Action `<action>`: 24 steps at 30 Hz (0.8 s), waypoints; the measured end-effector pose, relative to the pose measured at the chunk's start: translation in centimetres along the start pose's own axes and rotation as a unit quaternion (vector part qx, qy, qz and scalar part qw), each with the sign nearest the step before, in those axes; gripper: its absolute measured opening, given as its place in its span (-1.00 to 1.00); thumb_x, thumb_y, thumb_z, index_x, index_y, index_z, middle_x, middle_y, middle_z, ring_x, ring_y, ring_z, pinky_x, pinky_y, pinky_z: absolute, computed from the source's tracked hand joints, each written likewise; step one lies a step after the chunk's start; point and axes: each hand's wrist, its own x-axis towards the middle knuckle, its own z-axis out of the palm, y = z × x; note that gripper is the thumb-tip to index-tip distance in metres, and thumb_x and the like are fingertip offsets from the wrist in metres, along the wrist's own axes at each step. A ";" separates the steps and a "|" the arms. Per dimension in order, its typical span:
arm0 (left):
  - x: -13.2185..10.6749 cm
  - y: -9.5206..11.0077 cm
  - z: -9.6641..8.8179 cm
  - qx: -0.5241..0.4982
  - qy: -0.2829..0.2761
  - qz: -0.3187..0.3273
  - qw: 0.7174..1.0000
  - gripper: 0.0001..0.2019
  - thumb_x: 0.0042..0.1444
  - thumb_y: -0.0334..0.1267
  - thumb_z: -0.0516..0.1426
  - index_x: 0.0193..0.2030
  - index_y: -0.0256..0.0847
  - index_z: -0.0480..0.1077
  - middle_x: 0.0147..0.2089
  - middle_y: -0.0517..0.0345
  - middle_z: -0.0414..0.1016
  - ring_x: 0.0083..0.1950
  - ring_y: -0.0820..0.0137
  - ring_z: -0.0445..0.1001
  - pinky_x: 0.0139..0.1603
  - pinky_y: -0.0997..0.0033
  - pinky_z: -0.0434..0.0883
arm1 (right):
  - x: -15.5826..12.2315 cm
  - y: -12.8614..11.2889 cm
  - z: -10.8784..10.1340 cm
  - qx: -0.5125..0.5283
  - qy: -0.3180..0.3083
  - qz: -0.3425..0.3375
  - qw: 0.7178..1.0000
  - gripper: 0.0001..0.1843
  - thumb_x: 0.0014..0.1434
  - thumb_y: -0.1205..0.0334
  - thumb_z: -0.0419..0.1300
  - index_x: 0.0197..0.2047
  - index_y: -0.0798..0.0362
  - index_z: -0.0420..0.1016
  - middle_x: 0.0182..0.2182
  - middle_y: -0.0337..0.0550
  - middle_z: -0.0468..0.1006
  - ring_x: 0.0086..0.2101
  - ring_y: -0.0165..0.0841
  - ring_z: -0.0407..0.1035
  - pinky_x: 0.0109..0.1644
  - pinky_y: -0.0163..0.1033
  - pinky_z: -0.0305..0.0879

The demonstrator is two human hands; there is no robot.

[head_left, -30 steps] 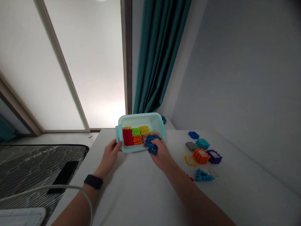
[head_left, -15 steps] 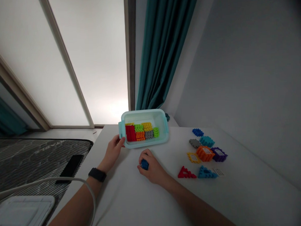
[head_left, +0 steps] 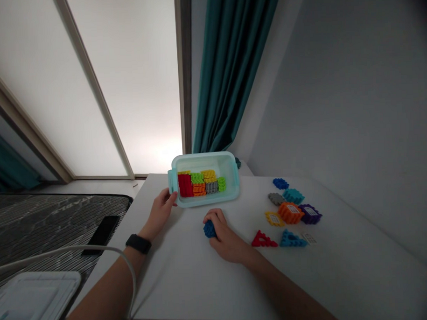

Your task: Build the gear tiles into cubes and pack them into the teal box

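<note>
The person's right hand (head_left: pixel 228 239) is clenched over a blue studded plastic block (head_left: pixel 209 229), which sits on the white worktop (head_left: pixel 190 287) just in front of a pale aqua plastic tub (head_left: pixel 231 178). The left hand (head_left: pixel 160 213) is against the tub's left end, though whether it grips, I can't tell. Packed coloured blocks (head_left: pixel 201 183) sit inside; an orange block (head_left: pixel 290 212) lies among loose pieces to the right.

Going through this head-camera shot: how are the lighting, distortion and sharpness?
Head view: the frosted window glares brightest near the table; the wall is dim, corners darkened; wide-angle distortion slants the window frame; the blue block under the right hand looks fairly sharp, no obvious motion blur.
</note>
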 end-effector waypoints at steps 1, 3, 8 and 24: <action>0.0 0.1 0.0 0.001 -0.001 -0.001 1.000 -0.62 0.14 0.06 0.15 -0.14 -0.24 0.46 -0.31 0.13 0.49 -0.28 0.32 0.43 -0.26 0.35 0.46 | -0.1 0.2 0.0 0.001 0.000 0.001 1.000 -0.34 -0.14 0.66 -0.02 0.03 -0.04 0.20 0.00 -0.09 0.17 0.08 -0.25 0.18 0.30 -0.02 0.10; 0.0 0.2 0.0 0.004 -0.005 -0.002 1.000 -0.63 0.14 0.06 0.15 -0.15 -0.24 0.46 -0.31 0.13 0.49 -0.28 0.33 0.43 -0.25 0.35 0.45 | -0.1 0.5 0.1 0.002 -0.010 -0.003 1.000 -0.31 -0.09 0.66 -0.02 0.10 -0.04 0.20 0.03 -0.08 0.17 0.09 -0.26 0.20 0.30 -0.03 0.11; 0.0 0.2 0.0 0.004 -0.004 -0.006 1.000 -0.63 0.14 0.07 0.14 -0.16 -0.23 0.45 -0.30 0.12 0.49 -0.28 0.32 0.42 -0.25 0.34 0.44 | 0.2 0.9 0.0 0.010 -0.016 -0.017 1.000 -0.41 0.02 0.60 0.03 0.09 -0.05 0.26 0.00 -0.09 0.25 0.00 -0.27 0.30 0.15 -0.08 0.27; 0.1 0.0 0.0 0.004 -0.007 -0.007 1.000 -0.59 0.13 0.09 0.15 -0.12 -0.24 0.46 -0.29 0.11 0.52 -0.26 0.30 0.46 -0.26 0.34 0.46 | 0.4 1.6 0.7 -0.046 -0.023 -0.024 0.998 -0.27 0.12 0.46 0.13 0.34 -0.14 0.18 0.03 -0.05 0.38 0.05 -0.15 0.24 0.20 0.07 0.20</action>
